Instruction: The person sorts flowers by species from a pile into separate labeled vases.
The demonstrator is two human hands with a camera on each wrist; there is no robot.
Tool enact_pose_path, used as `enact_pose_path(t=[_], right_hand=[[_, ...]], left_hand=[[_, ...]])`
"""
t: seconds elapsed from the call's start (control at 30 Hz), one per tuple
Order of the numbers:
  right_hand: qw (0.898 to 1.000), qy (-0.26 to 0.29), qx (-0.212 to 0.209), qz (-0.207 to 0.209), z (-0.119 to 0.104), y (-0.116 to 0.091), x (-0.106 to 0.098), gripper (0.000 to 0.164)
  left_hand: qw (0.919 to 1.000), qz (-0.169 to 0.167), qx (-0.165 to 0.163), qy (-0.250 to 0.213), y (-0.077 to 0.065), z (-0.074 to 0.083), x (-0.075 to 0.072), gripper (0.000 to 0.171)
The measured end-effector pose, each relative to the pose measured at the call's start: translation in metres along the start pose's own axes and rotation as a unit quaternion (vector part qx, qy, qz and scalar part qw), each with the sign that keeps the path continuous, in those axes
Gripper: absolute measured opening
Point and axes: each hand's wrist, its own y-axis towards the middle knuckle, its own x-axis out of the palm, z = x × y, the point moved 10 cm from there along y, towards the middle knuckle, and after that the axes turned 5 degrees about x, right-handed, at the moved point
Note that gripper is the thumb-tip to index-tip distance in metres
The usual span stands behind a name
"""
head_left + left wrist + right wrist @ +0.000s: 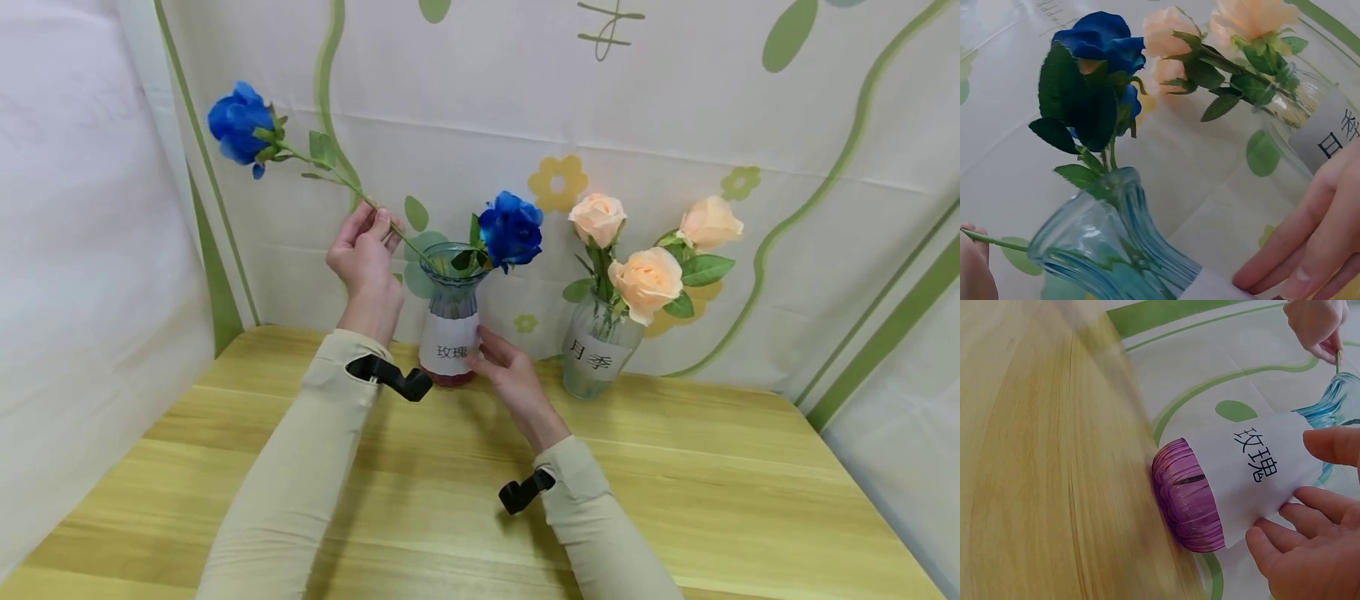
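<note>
My left hand (366, 254) pinches the green stem of a blue rose (240, 123), its bloom pointing up and to the left. The lower end of that stem runs over the rim into a ribbed glass vase (456, 298), blue at the top and purple at the base (1186, 494), with a white paper label round its middle. My right hand (517, 385) holds this vase at its right side, thumb on the label and fingers (1313, 509) along the side. A second blue rose (512, 232) stands in the same vase and leans right over the rim.
To the right, a clear glass vase (581, 367) with a labelled front holds three peach roses (647, 283). Both vases stand near the back edge of the wooden table (420, 483). Behind is a white cloth (465, 83) with printed leaves and flowers.
</note>
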Motion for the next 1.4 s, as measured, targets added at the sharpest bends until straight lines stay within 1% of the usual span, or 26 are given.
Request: enact_pose_path(t=[0.1,0.23,0.33,0.43,0.57,0.63,0.67,0.77,0.87,0.93,0.97,1.07,1.2,1.4], right_hand=[[1.0,0.0,-0.002,-0.001,0.0,0.0,0.001,0.067],[1.0,0.001,-0.006,-0.004,-0.001,0.0,0.002,0.068],[1.0,0.004,-0.008,-0.004,-0.001,0.0,0.002,0.068],[1.0,0.003,-0.008,-0.004,-0.001,0.001,0.002,0.068],[1.0,0.0,-0.008,-0.003,0.0,0.001,0.002,0.068],[1.0,0.0,-0.008,-0.003,0.0,0.0,0.001,0.068],[1.0,-0.001,-0.007,-0.003,0.0,0.0,0.001,0.068],[1.0,0.0,-0.002,-0.003,0.0,-0.001,0.001,0.068],[1.0,0.002,0.001,-0.001,0.0,0.0,0.001,0.068],[1.0,0.002,0.001,0.0,-0.001,0.0,0.002,0.068],[1.0,0.002,-0.001,0.0,-0.002,0.001,0.002,0.068],[1.0,0.003,-0.002,0.001,-0.003,0.001,0.001,0.067],[1.0,0.002,-0.001,0.002,-0.003,0.001,0.001,0.067],[1.0,-0.002,0.005,0.005,-0.001,-0.001,0.001,0.066]], left_hand=[[0.9995,-0.002,-0.018,0.027,-0.002,-0.01,-0.001,0.03],[0.9973,-0.005,-0.022,0.07,-0.004,-0.021,-0.005,0.028],[0.9939,-0.013,-0.029,0.105,-0.006,-0.03,-0.007,0.027],[0.9857,-0.03,-0.041,0.16,-0.011,-0.038,-0.009,0.026],[0.9724,-0.057,-0.037,0.223,-0.016,-0.042,-0.01,0.025],[0.9708,-0.06,-0.035,0.23,-0.017,-0.042,-0.011,0.026],[0.9716,-0.057,-0.032,0.227,-0.017,-0.041,-0.012,0.026],[0.9776,-0.043,-0.03,0.204,-0.016,-0.038,-0.014,0.027],[0.9833,-0.034,-0.025,0.177,-0.014,-0.035,-0.013,0.025],[0.985,-0.032,-0.021,0.168,-0.013,-0.034,-0.011,0.024],[0.984,-0.033,-0.019,0.174,-0.013,-0.033,-0.011,0.023],[0.9771,-0.037,-0.015,0.209,-0.014,-0.031,-0.009,0.018],[0.9617,-0.049,-0.017,0.269,-0.015,-0.029,-0.009,0.013],[0.9465,-0.072,-0.016,0.314,-0.015,-0.029,-0.012,0.014]])
